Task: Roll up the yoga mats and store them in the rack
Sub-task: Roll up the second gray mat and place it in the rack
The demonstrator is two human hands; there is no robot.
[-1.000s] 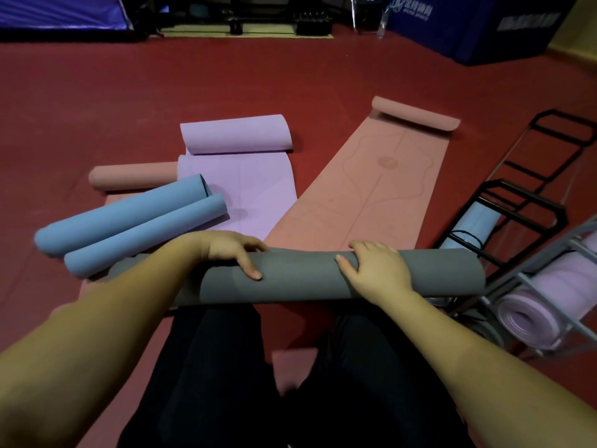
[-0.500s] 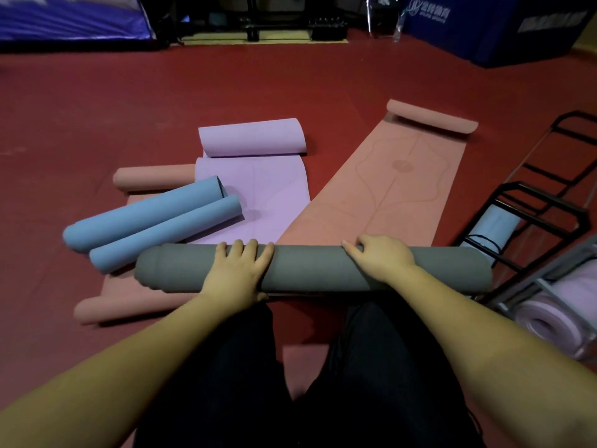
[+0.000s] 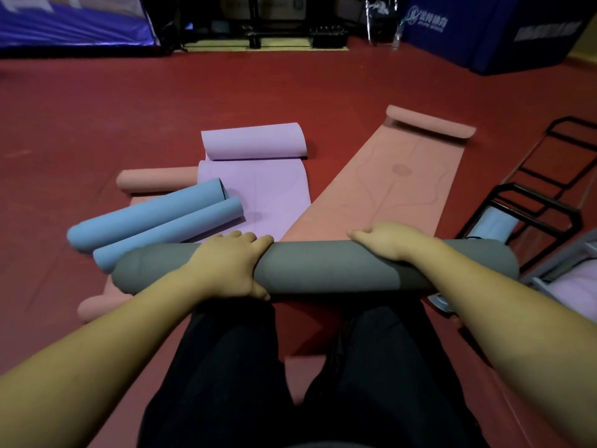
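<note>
A rolled grey yoga mat (image 3: 323,268) lies crosswise in front of my knees. My left hand (image 3: 227,265) grips it left of its middle, fingers over the top and thumb underneath. My right hand (image 3: 387,240) holds it further right, fingers curled over its far side. A blue mat (image 3: 151,221) rolled in from both ends lies at the left. A purple mat (image 3: 255,185) and a pink mat (image 3: 397,182) lie partly unrolled on the floor. The black rack (image 3: 529,208) stands at the right with a pale blue roll (image 3: 494,223) in it.
A grey rack (image 3: 568,253) at the right edge holds a rolled purple mat (image 3: 568,292). Another pink mat (image 3: 151,179) lies under the blue and purple ones. Blue padded mats (image 3: 484,30) and gym gear line the far wall. The floor (image 3: 226,92) is red.
My left hand shifted from resting on top of the grey roll to gripping round it, thumb underneath. The roll sits slightly closer and higher in view; my right hand slid to its far side.
</note>
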